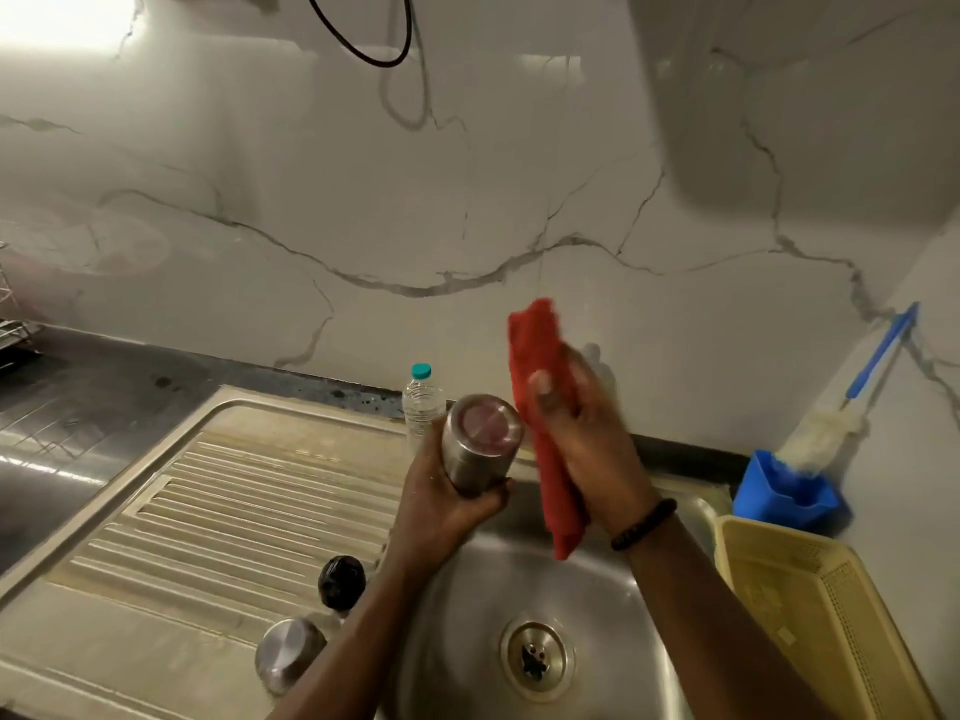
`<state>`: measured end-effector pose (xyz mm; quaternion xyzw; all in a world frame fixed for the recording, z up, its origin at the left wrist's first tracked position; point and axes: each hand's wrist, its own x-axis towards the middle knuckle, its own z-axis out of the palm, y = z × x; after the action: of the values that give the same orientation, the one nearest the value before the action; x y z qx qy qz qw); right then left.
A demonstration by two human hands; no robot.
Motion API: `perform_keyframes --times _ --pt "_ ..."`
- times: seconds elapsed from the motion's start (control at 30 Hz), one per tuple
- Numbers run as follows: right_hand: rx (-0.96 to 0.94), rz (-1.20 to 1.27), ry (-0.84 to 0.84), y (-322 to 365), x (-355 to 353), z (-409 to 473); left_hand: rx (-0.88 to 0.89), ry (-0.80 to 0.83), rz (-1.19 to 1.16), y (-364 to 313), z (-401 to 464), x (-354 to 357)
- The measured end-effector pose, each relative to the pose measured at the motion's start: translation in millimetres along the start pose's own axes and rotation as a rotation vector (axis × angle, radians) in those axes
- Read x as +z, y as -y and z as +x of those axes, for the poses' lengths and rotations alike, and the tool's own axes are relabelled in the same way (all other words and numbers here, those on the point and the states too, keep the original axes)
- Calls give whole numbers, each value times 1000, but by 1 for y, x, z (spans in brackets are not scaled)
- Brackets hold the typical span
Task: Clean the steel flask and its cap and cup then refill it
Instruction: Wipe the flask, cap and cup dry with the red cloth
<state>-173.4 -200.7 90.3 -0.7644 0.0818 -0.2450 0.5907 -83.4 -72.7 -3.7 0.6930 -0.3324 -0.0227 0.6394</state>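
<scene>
A home kitchen: beneath the fingers [540,381] lies a stainless steel sink [467,615] with a ribbed draining board [208,501] to their left, a marble-veined wall [363,200] behind them, and a bottle brush [852,402] in a blue holder [784,491] beside a yellow plastic basket [831,615] to their right.

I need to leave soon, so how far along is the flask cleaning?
Mid-job. The cap and cup sit on the drainboard, apparently already washed. The left hand holds the steel flask base-up over the sink while the right hand grips a red cloth. Drying and refilling remain.
</scene>
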Motion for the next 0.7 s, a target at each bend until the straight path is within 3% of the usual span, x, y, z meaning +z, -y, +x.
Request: perform_keyframes --times 0.07,0.13,0.33,0.53,0.7 --pt "-79 -396 215 -5 1 -1 11 60 2 -6 -4 12" --pt "-124 -578 261 -13 1 -6 30 72 -7 -6 -6 18" --pt "-378 -546 87 -46 -12 -25 0 131 1 -3 -5 28" --pt "-701 -1017 364 -57 -36 -22 -15 201 79 -1 -9 28" --pt "-628 -957 327 -38 -38 -3 42 158 162 6 -4 43"
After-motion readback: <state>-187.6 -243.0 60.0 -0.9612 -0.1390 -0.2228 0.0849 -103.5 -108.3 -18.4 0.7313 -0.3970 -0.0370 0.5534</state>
